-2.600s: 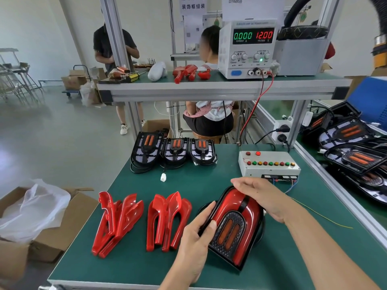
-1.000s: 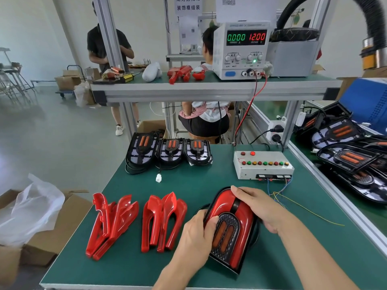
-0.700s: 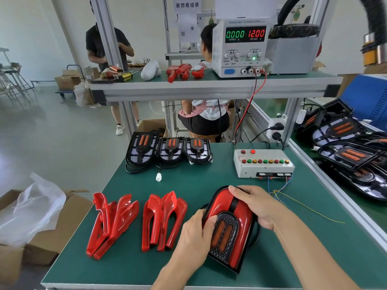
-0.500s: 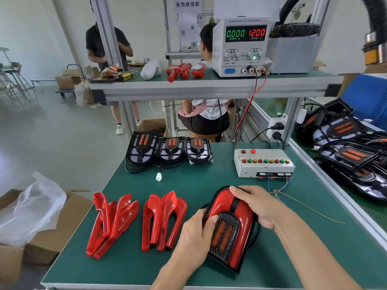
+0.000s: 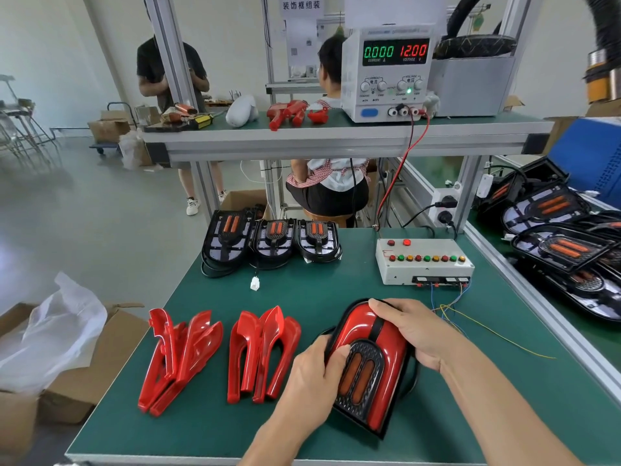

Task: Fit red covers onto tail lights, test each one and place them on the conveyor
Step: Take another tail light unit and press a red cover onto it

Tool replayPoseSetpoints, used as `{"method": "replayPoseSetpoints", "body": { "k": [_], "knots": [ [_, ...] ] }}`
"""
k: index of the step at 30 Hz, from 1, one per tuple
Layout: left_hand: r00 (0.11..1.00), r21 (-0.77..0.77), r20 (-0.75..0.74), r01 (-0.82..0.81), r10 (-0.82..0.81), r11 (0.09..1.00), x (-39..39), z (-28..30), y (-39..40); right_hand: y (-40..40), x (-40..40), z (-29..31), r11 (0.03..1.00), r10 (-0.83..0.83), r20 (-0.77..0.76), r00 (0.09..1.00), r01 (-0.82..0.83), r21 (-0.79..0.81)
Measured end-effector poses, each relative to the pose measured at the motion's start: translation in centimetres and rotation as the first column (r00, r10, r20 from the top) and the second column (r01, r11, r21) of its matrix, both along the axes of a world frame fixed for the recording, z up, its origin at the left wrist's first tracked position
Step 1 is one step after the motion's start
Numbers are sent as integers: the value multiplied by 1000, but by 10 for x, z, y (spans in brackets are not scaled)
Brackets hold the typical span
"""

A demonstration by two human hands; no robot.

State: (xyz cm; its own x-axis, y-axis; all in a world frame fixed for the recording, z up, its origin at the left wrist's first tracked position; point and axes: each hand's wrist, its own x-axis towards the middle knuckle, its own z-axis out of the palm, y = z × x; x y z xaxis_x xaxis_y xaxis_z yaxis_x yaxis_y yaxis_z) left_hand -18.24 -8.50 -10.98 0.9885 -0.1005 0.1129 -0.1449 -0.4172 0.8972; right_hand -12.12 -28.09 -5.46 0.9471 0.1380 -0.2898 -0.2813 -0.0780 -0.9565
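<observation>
both hands clasp one glossy red-covered tail light point(image 5: 371, 361).
left hand point(image 5: 314, 381) grips its left edge, right hand point(image 5: 411, 327) its top; spare red plastic covers point(image 5: 262, 351) lie left of it.

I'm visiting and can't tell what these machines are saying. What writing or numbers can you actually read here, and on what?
"0.000", green digits, above a small "CURRENT A": power supply display.
"12.00", red digits, above a small "VOLTAGE V": same display.
"装饰框组装": white paper sign hanging above the shelf.
Knob and switch labels on the power supply: too small to read.
Other hanging sheets: too blurred to read.
Button box: no readable text.
</observation>
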Motion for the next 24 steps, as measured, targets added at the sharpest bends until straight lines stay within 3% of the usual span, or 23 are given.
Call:
{"method": "replayPoseSetpoints", "body": {
  "k": [5,10,15,24],
  "knots": [
    [998,-54,-64,26,-29,998,-1,0,3,-5,-3,-4,1000,2,-22,1000,-1,27],
    [988,-328,-153,-21,-31,945,-10,-8,10,-11,0,-14,973,-196,-93,976,205,104],
    [965,-502,-262,-138,2,854,-17,-12,5,-9,-2,-16,960,-241,-114,964,254,121],
    [966,-621,-230,-49,-122,782,-22,-13,11,-8,-7,-11,950,-269,-88,959,279,140]
  ]
}}
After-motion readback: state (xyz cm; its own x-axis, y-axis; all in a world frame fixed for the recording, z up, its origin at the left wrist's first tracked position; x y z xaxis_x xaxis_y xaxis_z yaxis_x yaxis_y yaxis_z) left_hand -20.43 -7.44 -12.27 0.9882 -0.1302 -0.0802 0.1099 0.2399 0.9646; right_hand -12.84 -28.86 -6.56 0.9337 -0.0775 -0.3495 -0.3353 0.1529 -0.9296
